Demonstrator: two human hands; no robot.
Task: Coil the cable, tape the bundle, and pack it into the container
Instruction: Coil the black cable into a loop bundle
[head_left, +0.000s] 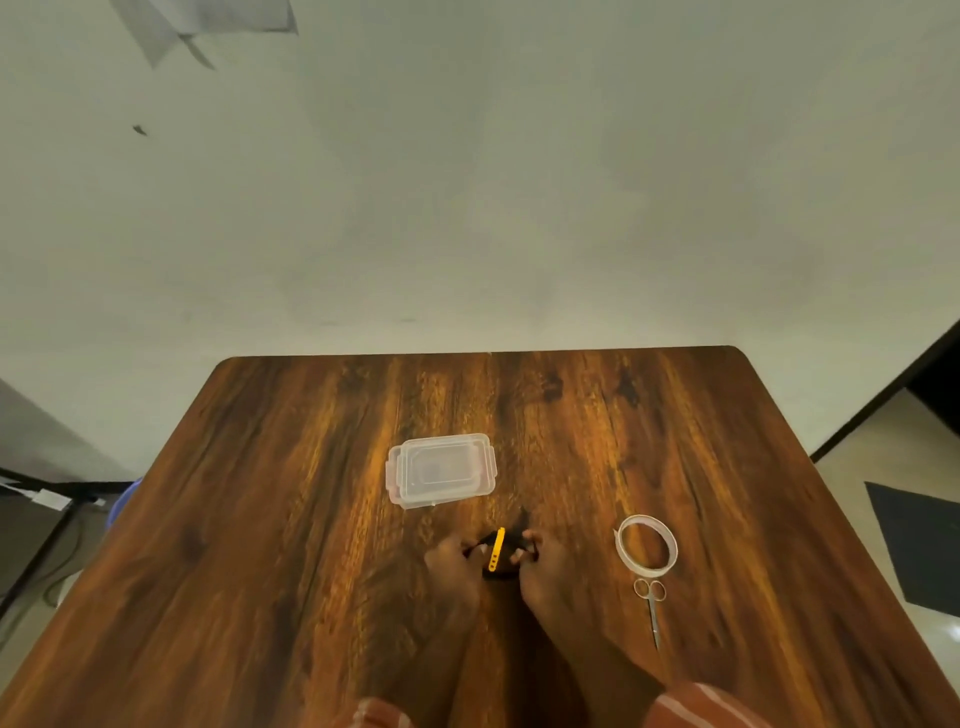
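The black cable (497, 564) sits bundled on the wooden table (291, 519), near its middle, with a yellow strap (497, 549) across it running roughly toward and away from the person; the bundle's own long axis is hard to tell. The left hand (451, 569) pinches the bundle's left side and the right hand (540, 571) pinches its right side. The clear container (441, 470) stands just beyond, lid on, seemingly with nothing inside. To the right lie a tape roll (647, 545) and, nearer, scissors (652, 608) pointing toward the person.
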